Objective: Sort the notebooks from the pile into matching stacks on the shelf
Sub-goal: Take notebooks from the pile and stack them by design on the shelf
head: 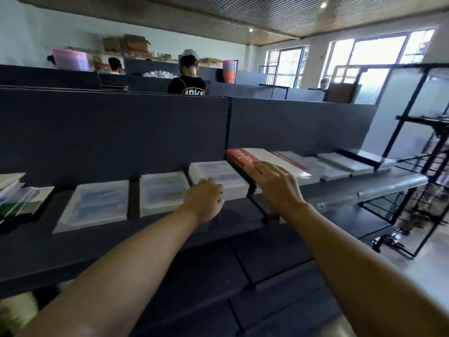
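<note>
The shelf (pixel 102 242) has a dark, matt surface that looks smooth, and its back panel (pixel 121 132) has the same dull dark finish. The notebooks (pixel 97 203) lying on it are wrapped in clear plastic film, which is glossy and catches the light. The red notebook (pixel 239 158) has a paper or card cover, red and white, also under shiny clear wrap. At the right, a roll of clear plastic (pixel 391 187) looks glossy and a little wrinkled. The rack (pixel 413 152) beside it is thin black metal wire and bars. The ceiling (pixel 218 13) has a ribbed, striped surface.
</note>
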The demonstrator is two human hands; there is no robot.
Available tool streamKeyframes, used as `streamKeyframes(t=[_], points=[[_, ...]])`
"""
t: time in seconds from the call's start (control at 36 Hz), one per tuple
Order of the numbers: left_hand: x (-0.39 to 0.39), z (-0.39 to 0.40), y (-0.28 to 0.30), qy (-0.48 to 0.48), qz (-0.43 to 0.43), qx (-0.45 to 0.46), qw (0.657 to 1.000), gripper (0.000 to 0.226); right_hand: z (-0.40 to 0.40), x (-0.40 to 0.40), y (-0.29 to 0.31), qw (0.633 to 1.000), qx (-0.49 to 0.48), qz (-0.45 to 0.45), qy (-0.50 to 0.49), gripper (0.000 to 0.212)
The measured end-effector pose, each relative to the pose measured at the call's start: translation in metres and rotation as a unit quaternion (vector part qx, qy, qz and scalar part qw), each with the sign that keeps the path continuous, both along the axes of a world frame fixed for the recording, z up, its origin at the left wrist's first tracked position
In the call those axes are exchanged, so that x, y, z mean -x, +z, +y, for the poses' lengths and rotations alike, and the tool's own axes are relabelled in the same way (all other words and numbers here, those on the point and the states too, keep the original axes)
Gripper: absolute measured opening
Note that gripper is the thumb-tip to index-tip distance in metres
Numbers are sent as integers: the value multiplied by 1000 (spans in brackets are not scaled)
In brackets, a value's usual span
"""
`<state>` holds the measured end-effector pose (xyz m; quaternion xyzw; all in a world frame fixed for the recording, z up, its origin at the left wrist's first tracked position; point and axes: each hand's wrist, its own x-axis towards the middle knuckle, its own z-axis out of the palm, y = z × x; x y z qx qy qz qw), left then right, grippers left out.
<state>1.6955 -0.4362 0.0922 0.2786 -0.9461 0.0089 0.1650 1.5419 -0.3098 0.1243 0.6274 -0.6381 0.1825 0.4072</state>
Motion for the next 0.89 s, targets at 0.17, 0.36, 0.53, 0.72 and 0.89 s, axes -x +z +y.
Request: streamKeyframes(t=[0.17,0.36,0.53,0.72,0.89], points=[[77,41,-1,1,3,-10,1000,35,44,81,-5,1000,11,4,-12,57],[139,68,-12,2,-32,-16,999,37,71,147,-12,999,19,-45,-23,58],[181,52,-8,8,-34,-17,999,36,60,195,-10,997,-1,-66,-42,57],[222,18,-3,16,-7,-30,999,37,28,231,-15,995,-43,-69,-53,57],[247,-1,-4,29,-2,-46,999,33,0,250,-23,989,-106,-73,-71,56]])
